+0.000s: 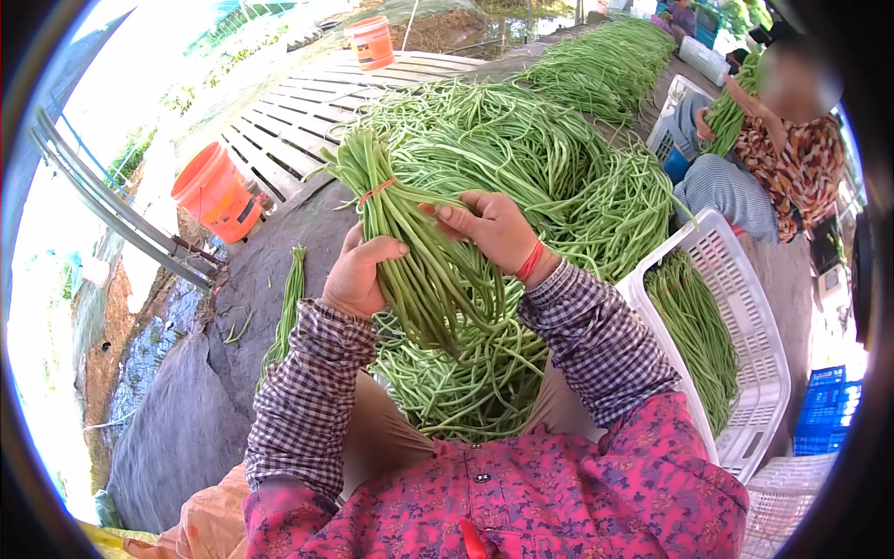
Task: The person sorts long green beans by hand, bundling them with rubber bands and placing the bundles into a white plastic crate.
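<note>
A bundle of long green beans (400,252) is held up in front of my chest, with a red rubber band (378,191) round its upper part. My left hand (357,278) is closed round the bundle's left side, thumb across the front. My right hand (495,231) pinches a few bean ends that stick out to the right of the bundle; its fingertips are partly hidden. Red bands (532,262) circle my right wrist. Loose long beans (466,382) lie below the bundle, between my knees.
A large heap of long beans (503,140) spreads ahead. At right stands a white crate (759,354) with beans inside; blue crates (824,410) are beyond it. Orange buckets (219,191) stand left and far. Another bundle (287,312) lies left. A person (782,168) sits at right holding beans.
</note>
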Available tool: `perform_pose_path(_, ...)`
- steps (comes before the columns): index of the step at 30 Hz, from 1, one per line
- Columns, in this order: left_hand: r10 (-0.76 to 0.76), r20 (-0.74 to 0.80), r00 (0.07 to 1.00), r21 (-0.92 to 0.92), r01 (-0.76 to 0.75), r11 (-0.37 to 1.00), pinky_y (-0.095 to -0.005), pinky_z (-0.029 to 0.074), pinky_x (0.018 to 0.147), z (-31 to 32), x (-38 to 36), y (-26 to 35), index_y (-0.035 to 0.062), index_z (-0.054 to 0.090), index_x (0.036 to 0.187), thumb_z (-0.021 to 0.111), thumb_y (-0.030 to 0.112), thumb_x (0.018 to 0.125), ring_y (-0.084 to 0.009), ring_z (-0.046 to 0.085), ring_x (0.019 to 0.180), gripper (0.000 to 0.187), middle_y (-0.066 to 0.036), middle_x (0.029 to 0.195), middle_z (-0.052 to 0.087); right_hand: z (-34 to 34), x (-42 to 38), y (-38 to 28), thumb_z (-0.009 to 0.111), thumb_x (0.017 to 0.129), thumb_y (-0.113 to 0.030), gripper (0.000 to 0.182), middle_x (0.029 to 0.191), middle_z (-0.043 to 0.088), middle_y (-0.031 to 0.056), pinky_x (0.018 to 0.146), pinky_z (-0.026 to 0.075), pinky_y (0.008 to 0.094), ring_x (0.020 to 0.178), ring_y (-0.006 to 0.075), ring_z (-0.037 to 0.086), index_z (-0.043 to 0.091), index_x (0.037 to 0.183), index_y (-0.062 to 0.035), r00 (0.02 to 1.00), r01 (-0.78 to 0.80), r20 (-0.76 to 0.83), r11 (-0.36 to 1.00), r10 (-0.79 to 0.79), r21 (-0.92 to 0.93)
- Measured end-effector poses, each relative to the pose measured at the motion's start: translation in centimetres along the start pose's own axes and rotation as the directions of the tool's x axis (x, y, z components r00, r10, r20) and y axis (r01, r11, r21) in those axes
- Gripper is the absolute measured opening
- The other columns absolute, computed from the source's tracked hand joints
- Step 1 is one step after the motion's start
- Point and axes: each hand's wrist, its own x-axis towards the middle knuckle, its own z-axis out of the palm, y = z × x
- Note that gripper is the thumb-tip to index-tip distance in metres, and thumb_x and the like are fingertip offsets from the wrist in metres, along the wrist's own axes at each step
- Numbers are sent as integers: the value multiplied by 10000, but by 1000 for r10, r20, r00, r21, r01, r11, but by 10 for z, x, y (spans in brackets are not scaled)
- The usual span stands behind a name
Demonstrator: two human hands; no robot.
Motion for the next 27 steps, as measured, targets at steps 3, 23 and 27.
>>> perform_pose_path(3,15,-114,993,-35,-19,999,-368,548,768,3,2,-5,-47,526,1123,496,-58,794,-240,637,872,331,-136,1019,622,2,0,10,751,750,-233,350,823,631,79,723,492,301,765,167,602,606,953,13,841,369,-307,887,-446,-278)
perform_pose_path(23,82,-264,961,-116,-116,986,-363,549,767,-26,13,20,-38,538,1075,532,12,830,-252,643,885,250,-163,995,629,-3,-36,4,631,847,-162,168,734,632,33,587,464,252,652,121,594,634,906,-5,768,-98,640,988,-3,122)
perform_pose_path(27,169,-205,964,3,-172,985,-377,559,716,-11,9,16,-23,544,1071,611,11,828,-237,650,820,254,-131,959,635,-19,-38,-21,669,834,-141,155,754,575,-6,576,433,201,627,74,538,598,934,-46,978,-95,203,778,-43,622)
